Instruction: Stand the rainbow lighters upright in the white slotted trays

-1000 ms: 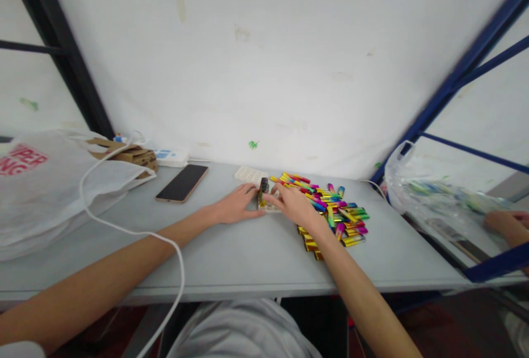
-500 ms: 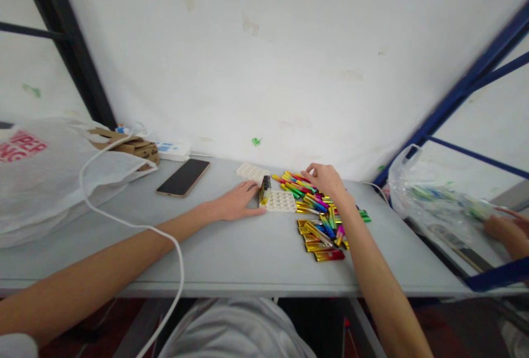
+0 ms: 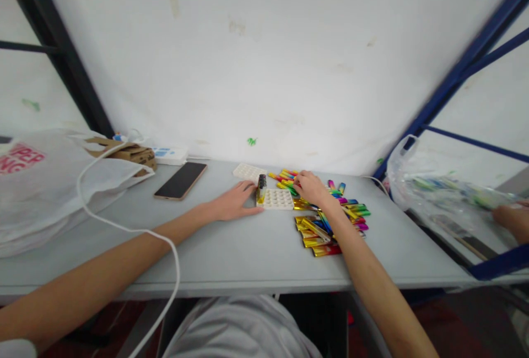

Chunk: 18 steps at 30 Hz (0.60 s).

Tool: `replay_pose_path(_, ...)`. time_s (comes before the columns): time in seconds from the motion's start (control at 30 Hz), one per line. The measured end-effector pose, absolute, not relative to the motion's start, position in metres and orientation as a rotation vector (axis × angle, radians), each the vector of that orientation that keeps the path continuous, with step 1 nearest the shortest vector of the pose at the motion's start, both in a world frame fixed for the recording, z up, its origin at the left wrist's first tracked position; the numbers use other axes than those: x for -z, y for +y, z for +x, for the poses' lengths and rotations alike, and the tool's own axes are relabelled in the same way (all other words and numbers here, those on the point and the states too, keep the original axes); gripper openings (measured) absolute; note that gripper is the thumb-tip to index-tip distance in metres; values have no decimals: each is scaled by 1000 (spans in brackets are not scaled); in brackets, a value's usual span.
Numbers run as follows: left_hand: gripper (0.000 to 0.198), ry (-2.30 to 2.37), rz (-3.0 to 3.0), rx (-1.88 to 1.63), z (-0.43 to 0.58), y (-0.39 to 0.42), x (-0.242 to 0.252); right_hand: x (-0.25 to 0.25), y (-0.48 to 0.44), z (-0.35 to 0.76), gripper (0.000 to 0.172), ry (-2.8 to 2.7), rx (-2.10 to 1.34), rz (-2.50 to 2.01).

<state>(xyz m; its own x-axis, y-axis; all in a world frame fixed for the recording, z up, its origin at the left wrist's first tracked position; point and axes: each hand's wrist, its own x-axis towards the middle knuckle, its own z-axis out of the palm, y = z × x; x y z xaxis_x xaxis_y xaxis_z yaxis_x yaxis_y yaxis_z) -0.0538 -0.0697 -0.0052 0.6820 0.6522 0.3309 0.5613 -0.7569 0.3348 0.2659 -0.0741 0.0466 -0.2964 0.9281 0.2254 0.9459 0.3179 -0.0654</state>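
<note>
On my remote feed a black, gold-edged glass phone [image 3: 181,180] lay flat at left. My left hand [image 3: 232,202] was spread, clenching nothing, beside a short upright row of glossy gold, black-topped slim pieces [image 3: 262,189]. Behind sat a spare white dimpled tray [image 3: 248,172]. The row filled only the left end of the white, round-socketed, plastic-looking tray [image 3: 278,199]; I judged it barely begun, most sockets bare. My right hand [image 3: 311,187] bent over the loose metallic rainbow-and-gold pile [image 3: 319,228], plenty left; couldn't tell if it grasped one.
</note>
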Motion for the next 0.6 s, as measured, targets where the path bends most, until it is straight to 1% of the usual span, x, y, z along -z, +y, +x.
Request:
replay_pose_path(0.2, 76, 988, 2713, -620, -54, -70, 4, -50, -76, 272, 26, -2183, 13, -1633)
replay_pose_path(0.3, 75, 987, 2709, -610, -54, -71, 3, -51, -75, 271, 25, -2079, -24, -1510)
replay_pose_path(0.37, 75, 994, 2706, -596, -54, -71, 1, -50, -75, 267, 27, -1981, -121, -1410)
replay_pose_path(0.5, 75, 1004, 2715, -574, -55, -72, -1, -50, -74, 253, 40, -1784, -447, -1200)
replay_pose_path(0.6, 76, 986, 2721, -589, -55, -71, -1, -50, -76, 241, 49, -1742, -560, -1115)
